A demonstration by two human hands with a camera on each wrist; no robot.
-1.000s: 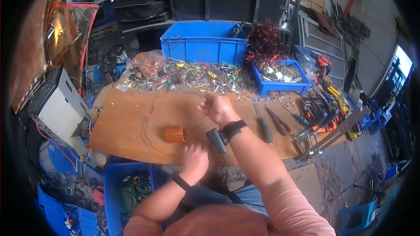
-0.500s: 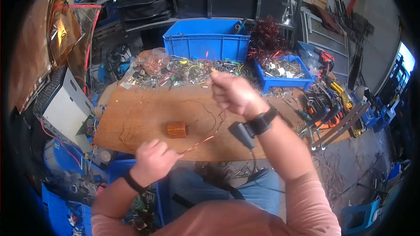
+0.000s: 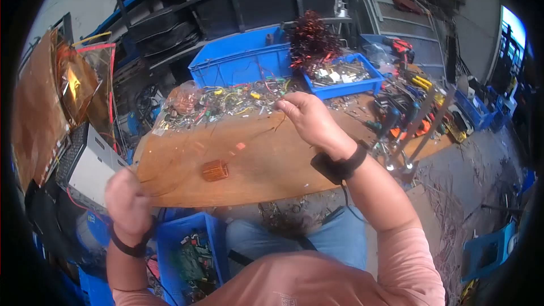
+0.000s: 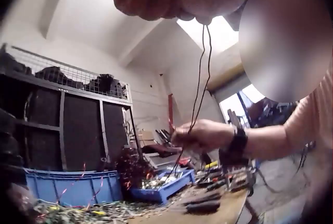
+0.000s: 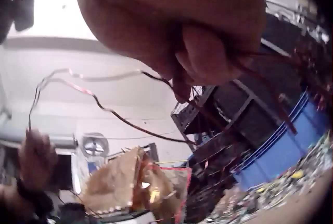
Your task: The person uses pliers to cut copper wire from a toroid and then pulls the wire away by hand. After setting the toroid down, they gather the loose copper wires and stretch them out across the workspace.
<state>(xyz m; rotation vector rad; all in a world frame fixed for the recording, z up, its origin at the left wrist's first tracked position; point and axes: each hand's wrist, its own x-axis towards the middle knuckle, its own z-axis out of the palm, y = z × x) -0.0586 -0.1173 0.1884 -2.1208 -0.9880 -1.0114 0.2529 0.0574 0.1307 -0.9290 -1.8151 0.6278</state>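
- The copper wire runs taut above the table, beyond the copper coil.
- Right hand pinches one end; left hand grips the other, fingers curled.
- Likely light, springy, kink-prone (best held at the ends).

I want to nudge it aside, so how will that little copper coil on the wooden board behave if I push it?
The copper coil lies on its side on the board, so it may well roll. Being small, it probably shifts easily, though wound copper may be heavy for its size.
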